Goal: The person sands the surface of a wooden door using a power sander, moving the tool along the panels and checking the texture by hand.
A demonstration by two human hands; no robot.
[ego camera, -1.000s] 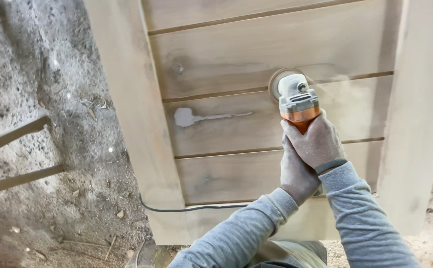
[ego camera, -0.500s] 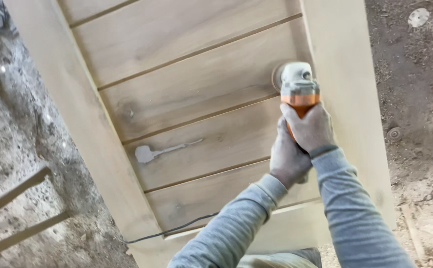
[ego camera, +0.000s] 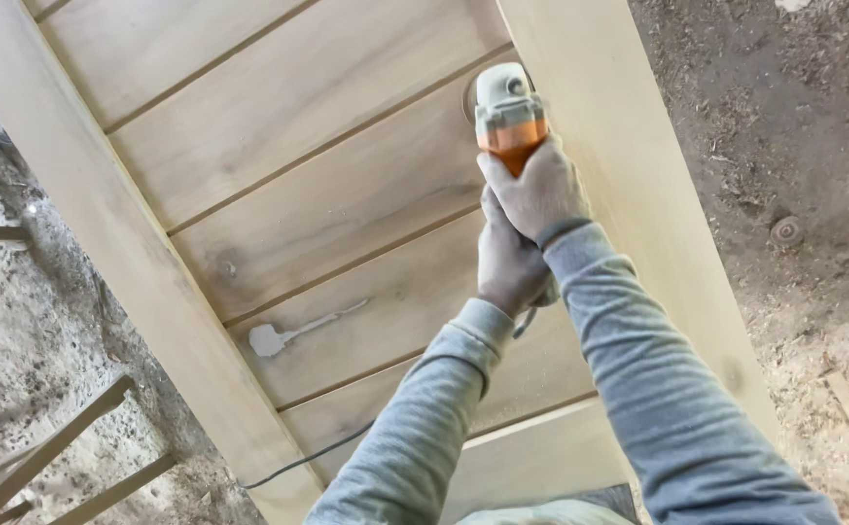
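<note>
Far left there's rough dusty ground [ego camera: 26,321] with a couple of thin wooden slats [ego camera: 65,452] poking in at the bottom corner. Next over is the big wooden door panel [ego camera: 327,204] lying at a slant across the shot, pale planks with grooves between them and a wide frame rail down each side. Sitting loose on one of the lower planks is a small flat wrench [ego camera: 283,333], coated in the same pale dust as everything else, well apart from the hands. A thin dark power cord [ego camera: 308,457] trails over the bottom planks toward the lower left edge of the panel. Then the arms come up from the bottom in grey sleeves. The left hand [ego camera: 509,261] is closed around the rear of the tool's handle, just below and touching the right hand [ego camera: 538,191], which is wrapped tight around the orange body of the angle grinder [ego camera: 508,109]. So the grinder sits just above both hands, its grey head pointing away from the person, pressed down on a plank right next to the right-hand frame rail [ego camera: 629,194]. I can only see a sliver of the disc [ego camera: 469,92]. Past the rail on the right it's bare dirt [ego camera: 794,146] with sawdust, and a small round disc-shaped thing [ego camera: 786,230] lying in it.
</note>
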